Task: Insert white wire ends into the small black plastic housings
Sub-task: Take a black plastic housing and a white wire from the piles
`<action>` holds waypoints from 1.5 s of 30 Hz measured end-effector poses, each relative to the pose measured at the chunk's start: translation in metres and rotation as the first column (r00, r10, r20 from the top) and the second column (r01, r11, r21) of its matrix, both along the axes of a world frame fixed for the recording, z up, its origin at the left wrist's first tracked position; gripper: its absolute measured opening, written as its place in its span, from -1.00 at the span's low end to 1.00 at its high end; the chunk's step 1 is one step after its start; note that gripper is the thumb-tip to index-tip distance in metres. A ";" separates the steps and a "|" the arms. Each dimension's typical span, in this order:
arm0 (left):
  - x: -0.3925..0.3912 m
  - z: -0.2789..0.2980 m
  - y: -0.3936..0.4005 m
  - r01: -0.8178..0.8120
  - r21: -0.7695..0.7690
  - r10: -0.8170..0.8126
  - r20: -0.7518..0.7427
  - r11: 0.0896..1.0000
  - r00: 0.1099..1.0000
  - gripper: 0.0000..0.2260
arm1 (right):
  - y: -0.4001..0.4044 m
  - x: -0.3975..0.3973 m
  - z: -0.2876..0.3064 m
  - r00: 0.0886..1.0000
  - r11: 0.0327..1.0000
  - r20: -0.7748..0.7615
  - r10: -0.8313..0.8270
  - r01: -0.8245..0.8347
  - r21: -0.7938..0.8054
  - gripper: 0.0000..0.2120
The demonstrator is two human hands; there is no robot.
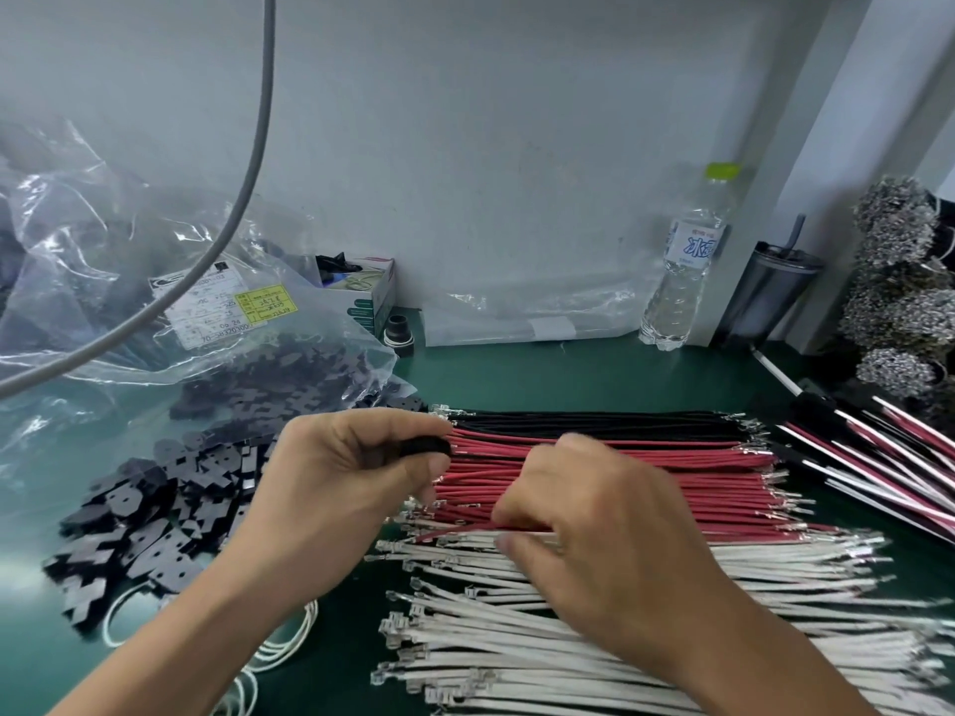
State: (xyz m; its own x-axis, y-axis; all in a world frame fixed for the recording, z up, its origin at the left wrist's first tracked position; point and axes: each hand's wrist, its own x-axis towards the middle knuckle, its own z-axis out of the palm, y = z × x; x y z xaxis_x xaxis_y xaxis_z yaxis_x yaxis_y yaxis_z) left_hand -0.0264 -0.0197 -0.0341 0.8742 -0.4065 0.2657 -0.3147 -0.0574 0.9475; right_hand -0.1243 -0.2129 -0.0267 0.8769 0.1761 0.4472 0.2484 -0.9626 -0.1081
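My left hand [341,472] pinches a small black plastic housing [425,447] between thumb and fingers, just left of the wire rows. My right hand [584,514] hovers over the border of the red wires [646,472] and white wires [517,638], fingers curled down, pinching at a wire there; the wire is blurred and its colour is unclear. The white wires lie in a wide flat row with metal terminals at their left ends. A heap of loose black housings [150,514] lies to the left on the green mat.
Black wires [594,423] lie behind the red ones. A clear plastic bag [129,281] of housings sits at back left under a hanging grey cable [248,162]. A water bottle [682,271], a dark tumbler [770,292] and finished wire bundles [878,457] stand at right.
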 end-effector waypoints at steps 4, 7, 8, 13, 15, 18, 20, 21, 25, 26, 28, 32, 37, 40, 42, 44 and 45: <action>-0.001 -0.005 -0.003 0.008 0.001 -0.008 -0.009 1.000 1.000 -0.74 | -0.002 0.002 -0.007 0.990 0.998 -0.136 -0.029 0.036 0.051 -0.94; 0.000 -0.008 -0.005 -0.009 0.006 0.009 -0.012 1.000 1.000 -0.72 | -0.001 0.003 -0.008 0.988 0.999 -0.151 -0.032 0.037 0.033 -0.89; 0.000 -0.008 -0.005 -0.017 0.012 0.017 -0.009 1.000 1.000 -0.71 | -0.001 0.003 -0.008 0.987 0.999 -0.159 -0.028 0.034 0.036 -0.87; 0.001 -0.004 -0.002 -0.068 -0.022 0.067 -0.047 0.997 0.997 -0.73 | -0.008 0.003 -0.004 0.980 0.990 -0.199 -0.013 0.041 0.138 -0.90; 0.001 -0.001 -0.001 -0.059 -0.063 0.054 -0.083 0.996 0.995 -0.74 | -0.010 0.003 -0.001 0.984 0.976 -0.176 0.009 0.030 0.214 -0.91; 0.001 0.003 -0.001 -0.026 -0.114 0.010 -0.133 0.993 0.991 -0.77 | -0.008 0.004 0.000 0.996 0.950 -0.086 0.034 -0.005 0.311 -0.90; 0.001 0.005 -0.001 -0.003 -0.129 -0.018 -0.156 0.992 0.988 -0.76 | -0.006 0.005 -0.001 1.000 0.948 0.006 0.022 -0.023 0.317 -0.87; 0.001 0.005 -0.001 0.007 -0.129 -0.028 -0.160 0.992 0.987 -0.75 | -0.004 0.006 -0.001 0.999 0.947 0.042 0.013 -0.026 0.320 -0.85; 0.000 0.003 -0.001 0.046 -0.135 -0.070 -0.177 0.990 0.982 -0.75 | 0.000 0.007 -0.004 0.990 0.956 0.138 -0.008 -0.033 0.291 -0.74; -0.001 0.003 -0.001 0.055 -0.138 -0.080 -0.182 0.989 0.980 -0.74 | 0.000 0.007 -0.005 0.988 0.960 0.152 -0.011 -0.032 0.277 -0.73; -0.002 0.003 -0.002 0.069 -0.133 -0.093 -0.184 0.989 0.978 -0.74 | 0.000 0.007 -0.005 0.981 0.971 0.190 -0.028 -0.019 0.240 -0.75; -0.003 0.005 -0.002 0.077 -0.134 -0.103 -0.199 0.988 0.975 -0.71 | 0.002 0.007 -0.005 0.967 0.982 0.243 -0.075 0.030 0.184 -0.83; -0.005 0.008 -0.002 0.090 -0.106 -0.108 -0.173 0.990 0.979 -0.71 | 0.002 0.009 -0.005 0.989 0.915 0.146 0.037 -0.092 0.393 -0.75; -0.005 0.009 0.000 0.110 -0.088 -0.122 -0.153 0.990 0.981 -0.74 | 0.000 0.010 -0.003 0.991 0.888 0.118 0.054 -0.102 0.449 -0.80; -0.007 0.009 0.000 0.142 -0.045 -0.146 -0.121 0.989 0.982 -0.77 | 0.001 0.010 -0.002 0.993 0.869 0.095 0.067 -0.105 0.483 -0.83; -0.010 0.009 -0.003 0.169 -0.022 -0.171 -0.095 0.985 0.981 -0.78 | 0.005 0.009 -0.003 0.993 0.873 0.093 0.075 -0.110 0.475 -0.84; -0.011 0.008 -0.004 0.170 -0.023 -0.171 -0.091 0.985 0.981 -0.78 | 0.006 0.009 -0.004 0.992 0.875 0.103 0.074 -0.114 0.470 -0.84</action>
State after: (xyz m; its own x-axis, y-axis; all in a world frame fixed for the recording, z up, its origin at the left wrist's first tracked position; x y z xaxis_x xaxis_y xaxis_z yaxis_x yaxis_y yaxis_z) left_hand -0.0375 -0.0238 -0.0259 0.8135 -0.5481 0.1942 -0.2297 0.0039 0.9733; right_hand -0.1153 -0.2067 -0.0307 0.8252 0.0056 0.5648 0.3623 -0.7723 -0.5218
